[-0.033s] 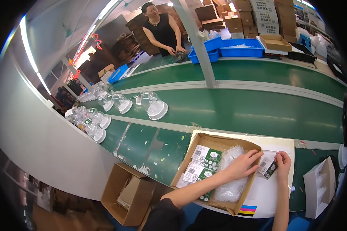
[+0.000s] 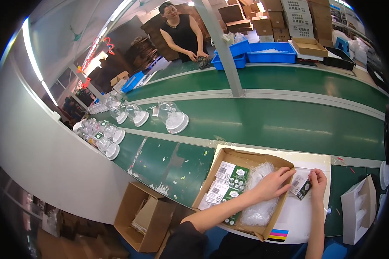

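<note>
My left hand (image 2: 273, 184) reaches over an open cardboard tray (image 2: 284, 206), its thumb and fingertips drawn together at the tray's right edge. A thin, faint line seems to run from those fingertips toward my right hand (image 2: 318, 183); what the left fingers hold is too small to make out. My right hand pinches the upper corner of a small green and white printed card (image 2: 300, 186), just right of the tray. Inside the tray, more such cards (image 2: 230, 174) lie at the left, beside a bundle of clear thin plastic strands (image 2: 258, 214) partly under my left forearm.
White paper (image 2: 300, 222) lies under the tray. A white box (image 2: 358, 211) stands at the right. Clear domes on white bases (image 2: 176, 122) stand on the green bench at the left. Below is an open carton (image 2: 127, 218). A co-worker (image 2: 183, 34) stands across the benches near blue bins (image 2: 270, 57).
</note>
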### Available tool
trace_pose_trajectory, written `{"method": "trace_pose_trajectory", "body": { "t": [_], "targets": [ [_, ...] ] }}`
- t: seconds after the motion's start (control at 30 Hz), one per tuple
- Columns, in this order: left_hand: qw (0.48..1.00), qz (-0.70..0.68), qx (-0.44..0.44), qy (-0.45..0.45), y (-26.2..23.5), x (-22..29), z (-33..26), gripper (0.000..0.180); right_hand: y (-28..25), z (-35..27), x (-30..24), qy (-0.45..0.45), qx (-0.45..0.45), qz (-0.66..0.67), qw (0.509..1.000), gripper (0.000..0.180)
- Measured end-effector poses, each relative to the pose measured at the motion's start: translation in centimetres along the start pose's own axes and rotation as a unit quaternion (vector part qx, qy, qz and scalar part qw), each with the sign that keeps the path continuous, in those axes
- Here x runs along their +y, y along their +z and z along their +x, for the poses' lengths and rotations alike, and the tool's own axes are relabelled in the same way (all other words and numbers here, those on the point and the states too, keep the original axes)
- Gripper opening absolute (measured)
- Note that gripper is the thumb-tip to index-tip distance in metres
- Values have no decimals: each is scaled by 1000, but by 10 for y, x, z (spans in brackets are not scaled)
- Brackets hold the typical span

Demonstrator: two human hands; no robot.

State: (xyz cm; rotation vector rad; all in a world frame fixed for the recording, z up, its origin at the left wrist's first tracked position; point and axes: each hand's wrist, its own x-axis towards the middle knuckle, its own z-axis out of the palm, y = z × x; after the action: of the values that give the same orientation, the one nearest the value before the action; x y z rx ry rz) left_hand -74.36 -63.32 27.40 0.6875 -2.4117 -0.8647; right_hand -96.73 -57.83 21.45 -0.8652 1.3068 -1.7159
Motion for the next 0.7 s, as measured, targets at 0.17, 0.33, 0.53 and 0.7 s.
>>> {"method": "trace_pose_trajectory", "body": {
  "t": [0.17,0.33,0.53,0.7],
  "targets": [
    [1000,10,1,1,1,-3,0,49,-5,0,12,0,1,-10,1000,8],
    [1000,0,8,12,2,-2,1,49,-7,2,13,-4,-6,2,1000,8],
    [1000,-3,-3,-5,2,-4,0,49,-7,4,18,-11,-13,-8,1000,8],
    [1000,11,9,2,-1,-10,-5,50,6,2,14,-2,-10,0,1000,9]
  ]
}}
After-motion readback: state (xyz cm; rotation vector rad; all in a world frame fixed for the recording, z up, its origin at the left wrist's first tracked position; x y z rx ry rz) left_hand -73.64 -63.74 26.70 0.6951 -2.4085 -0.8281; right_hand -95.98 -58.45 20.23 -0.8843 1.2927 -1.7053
